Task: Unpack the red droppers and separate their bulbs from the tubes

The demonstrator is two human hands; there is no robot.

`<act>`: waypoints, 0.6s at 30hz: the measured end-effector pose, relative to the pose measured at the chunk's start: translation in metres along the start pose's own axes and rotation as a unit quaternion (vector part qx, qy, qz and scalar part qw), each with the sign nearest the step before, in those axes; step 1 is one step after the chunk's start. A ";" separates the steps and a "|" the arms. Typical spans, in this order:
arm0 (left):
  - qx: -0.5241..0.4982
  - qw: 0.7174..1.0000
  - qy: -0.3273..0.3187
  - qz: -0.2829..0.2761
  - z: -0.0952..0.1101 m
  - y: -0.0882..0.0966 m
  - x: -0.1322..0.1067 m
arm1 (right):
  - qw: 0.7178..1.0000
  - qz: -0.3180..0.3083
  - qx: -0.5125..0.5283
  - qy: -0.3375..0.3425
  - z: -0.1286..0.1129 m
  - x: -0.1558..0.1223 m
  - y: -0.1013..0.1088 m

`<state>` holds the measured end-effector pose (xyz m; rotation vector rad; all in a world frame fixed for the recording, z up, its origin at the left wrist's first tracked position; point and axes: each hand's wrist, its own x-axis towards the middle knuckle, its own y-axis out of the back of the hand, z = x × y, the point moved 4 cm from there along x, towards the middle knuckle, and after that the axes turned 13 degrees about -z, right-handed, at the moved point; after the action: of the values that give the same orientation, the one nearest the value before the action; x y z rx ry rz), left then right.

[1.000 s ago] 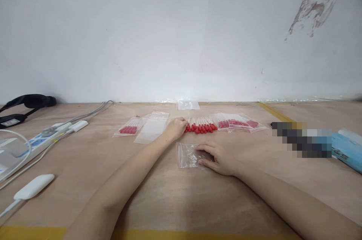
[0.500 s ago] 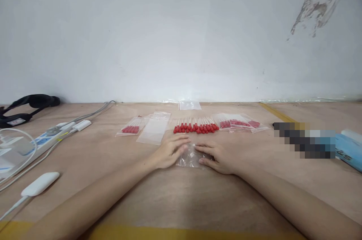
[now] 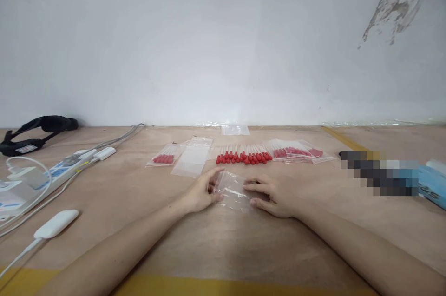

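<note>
Clear bag (image 3: pixel 232 194): thin, glossy plastic, roughly rectangular, wrinkled and streaked with bright reflections; it is between the two hands at the middle of the table, in front of the red-tipped sticks.
Left hand (image 3: pixel 202 193): curved around the bag's left edge, thumb and forefinger apart; whether the other fingers pinch the film, I cannot tell.
Right hand (image 3: pixel 273 196): at the bag's right edge, forefinger and thumb apart with a gap between them; whether they press or grip the plastic, I cannot tell.
Red-tipped sticks (image 3: pixel 244 156): slim pale shafts with rounded red ends, laid side by side in a row, tips toward the person.
Flat bags (image 3: pixel 193 156): smooth, whitish, see-through rectangles, left of the row.
Left filled bag (image 3: pixel 163 157): clear plastic over red-ended sticks, beside the flat bags.
Right filled bags (image 3: pixel 296 151): several, overlapping, red showing through the film.
White packet (image 3: pixel 236 130): small and flat, near the wall.
Table (image 3: pixel 244 245): brown, faintly mottled, with yellow tape (image 3: pixel 174 283) along the near edge.
Power strip (image 3: pixel 61 173): long white plastic with blue sockets, at left.
Blue packet (image 3: pixel 430 187): soft-looking, lettered, at far right.
Wall (image 3: pixel 209 45): pale, with a rough peeled patch (image 3: pixel 392 8) upper right.
</note>
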<state>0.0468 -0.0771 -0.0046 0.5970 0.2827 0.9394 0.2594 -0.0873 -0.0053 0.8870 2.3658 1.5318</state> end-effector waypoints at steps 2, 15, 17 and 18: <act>0.002 1.000 -0.006 -0.006 0.000 0.008 0.000 | 0.999 0.037 0.001 -0.002 0.001 0.000 0.000; 0.407 0.906 0.102 0.049 -0.043 0.144 0.044 | 0.998 0.060 -0.026 -0.013 0.000 -0.002 0.002; 0.423 0.897 0.104 0.074 -0.050 0.143 0.048 | 0.998 0.057 -0.020 -0.016 0.000 -0.002 0.002; 0.425 0.892 0.112 0.108 -0.051 0.145 0.046 | 0.998 0.055 -0.019 -0.019 0.000 -0.002 0.003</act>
<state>-0.0483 0.0434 0.0411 1.3471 0.8741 1.0848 0.2618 -0.0880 -0.0031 1.0440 2.2897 1.5790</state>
